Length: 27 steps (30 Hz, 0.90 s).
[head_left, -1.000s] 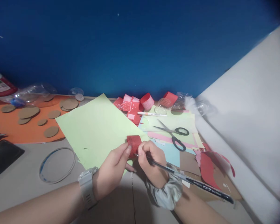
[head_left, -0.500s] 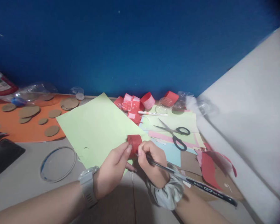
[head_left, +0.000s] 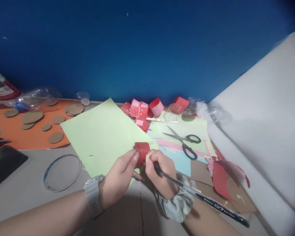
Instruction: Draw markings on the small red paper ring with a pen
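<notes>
My left hand (head_left: 120, 175) pinches the left side of a small red paper roll (head_left: 143, 151), which has dark marks near its left edge. Closed around a black pen (head_left: 201, 195), my right hand (head_left: 162, 170) meets the roll from the right. The pen's tip points at the lower part of the roll; whether it touches cannot be made out. Beneath and behind the hands lies a light green sheet (head_left: 98, 137), turned cornerwise.
Scissors (head_left: 183, 139) and a white marker (head_left: 161, 120) rest on coloured papers at the right. Red paper rings (head_left: 156, 106) stand by the blue wall. Cardboard discs (head_left: 32, 117) lie on orange paper (head_left: 9, 137), near a clear ring (head_left: 62, 173) and a black phone (head_left: 8, 164).
The pen's far end has dipped slightly. Both hands keep their hold on the roll and pen, and the whole view has shifted a little.
</notes>
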Available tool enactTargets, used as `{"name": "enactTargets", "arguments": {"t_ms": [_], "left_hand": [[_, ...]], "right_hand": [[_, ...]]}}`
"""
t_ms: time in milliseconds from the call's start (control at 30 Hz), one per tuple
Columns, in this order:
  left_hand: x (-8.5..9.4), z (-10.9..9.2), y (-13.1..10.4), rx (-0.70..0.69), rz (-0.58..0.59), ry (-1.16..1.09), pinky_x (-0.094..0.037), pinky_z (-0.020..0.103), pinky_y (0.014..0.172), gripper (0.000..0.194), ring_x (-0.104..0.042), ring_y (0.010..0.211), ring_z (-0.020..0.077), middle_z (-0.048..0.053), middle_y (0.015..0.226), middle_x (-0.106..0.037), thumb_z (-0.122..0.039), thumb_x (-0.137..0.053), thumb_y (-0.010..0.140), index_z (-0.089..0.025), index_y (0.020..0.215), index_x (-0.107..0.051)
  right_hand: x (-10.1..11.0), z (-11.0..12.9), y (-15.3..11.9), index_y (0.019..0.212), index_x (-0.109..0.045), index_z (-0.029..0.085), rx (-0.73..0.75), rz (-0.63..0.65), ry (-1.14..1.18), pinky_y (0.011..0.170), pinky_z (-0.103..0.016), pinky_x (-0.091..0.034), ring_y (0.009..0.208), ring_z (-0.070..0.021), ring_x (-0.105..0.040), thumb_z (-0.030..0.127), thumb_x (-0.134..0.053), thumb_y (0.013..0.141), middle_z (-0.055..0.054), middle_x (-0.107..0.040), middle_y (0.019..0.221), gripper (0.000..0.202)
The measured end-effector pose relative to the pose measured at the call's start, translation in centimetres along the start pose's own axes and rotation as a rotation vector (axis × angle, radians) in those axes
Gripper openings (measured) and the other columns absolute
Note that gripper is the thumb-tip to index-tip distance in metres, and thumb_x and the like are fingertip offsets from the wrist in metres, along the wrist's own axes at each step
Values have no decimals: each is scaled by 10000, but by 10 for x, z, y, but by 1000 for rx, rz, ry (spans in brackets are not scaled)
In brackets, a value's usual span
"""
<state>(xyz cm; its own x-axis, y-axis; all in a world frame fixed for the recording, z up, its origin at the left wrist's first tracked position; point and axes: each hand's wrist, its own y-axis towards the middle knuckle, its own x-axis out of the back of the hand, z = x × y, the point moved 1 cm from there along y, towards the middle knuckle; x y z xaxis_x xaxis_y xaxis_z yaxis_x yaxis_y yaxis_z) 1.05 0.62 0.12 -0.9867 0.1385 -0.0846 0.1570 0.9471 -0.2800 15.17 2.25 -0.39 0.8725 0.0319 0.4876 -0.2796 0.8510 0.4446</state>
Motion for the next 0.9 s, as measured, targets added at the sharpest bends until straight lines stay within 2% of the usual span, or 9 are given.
{"name": "enactTargets", "arguments": {"t_ms": [200, 433, 633, 800, 900], "left_hand": [[0, 1, -1, -8, 13, -28, -600, 277, 648, 354, -671, 655, 156, 40, 901, -697, -449, -477, 952, -168, 995, -689], [0, 0, -1, 0, 12, 17, -602, 274, 639, 374, -668, 613, 132, 52, 971, -677, -438, -441, 970, -151, 1062, -662], [0, 1, 0, 1, 16, -10, -601, 272, 654, 362, -670, 635, 143, 42, 931, -702, -445, -455, 965, -168, 1016, -682], [0, 0, -1, 6, 6, 9, -604, 277, 646, 380, -674, 621, 136, 60, 1007, -694, -446, -443, 967, -155, 1064, -668], [1, 0, 0, 19, 5, 17, -602, 282, 651, 389, -675, 612, 135, 62, 1004, -696, -447, -440, 968, -147, 1075, -664]], "right_hand": [[2, 1, 2, 663, -354, 217, 34, 72, -46, 528, -230, -361, 535, -95, -441, 139, -468, 907, 45, -477, 608, 281], [0, -2, 0, 727, -374, 228, -15, -13, 22, 527, -207, -364, 546, -89, -429, 149, -477, 923, 59, -462, 632, 234], [3, 1, 2, 665, -347, 223, 30, 85, -50, 525, -239, -356, 534, -103, -439, 156, -466, 910, 43, -467, 607, 281], [1, 0, 1, 698, -365, 227, -19, 6, 3, 517, -227, -362, 531, -97, -423, 166, -454, 926, 50, -453, 619, 252], [0, 1, 1, 687, -363, 224, -14, 18, -26, 527, -234, -362, 538, -98, -423, 159, -454, 921, 48, -446, 618, 259]]}}
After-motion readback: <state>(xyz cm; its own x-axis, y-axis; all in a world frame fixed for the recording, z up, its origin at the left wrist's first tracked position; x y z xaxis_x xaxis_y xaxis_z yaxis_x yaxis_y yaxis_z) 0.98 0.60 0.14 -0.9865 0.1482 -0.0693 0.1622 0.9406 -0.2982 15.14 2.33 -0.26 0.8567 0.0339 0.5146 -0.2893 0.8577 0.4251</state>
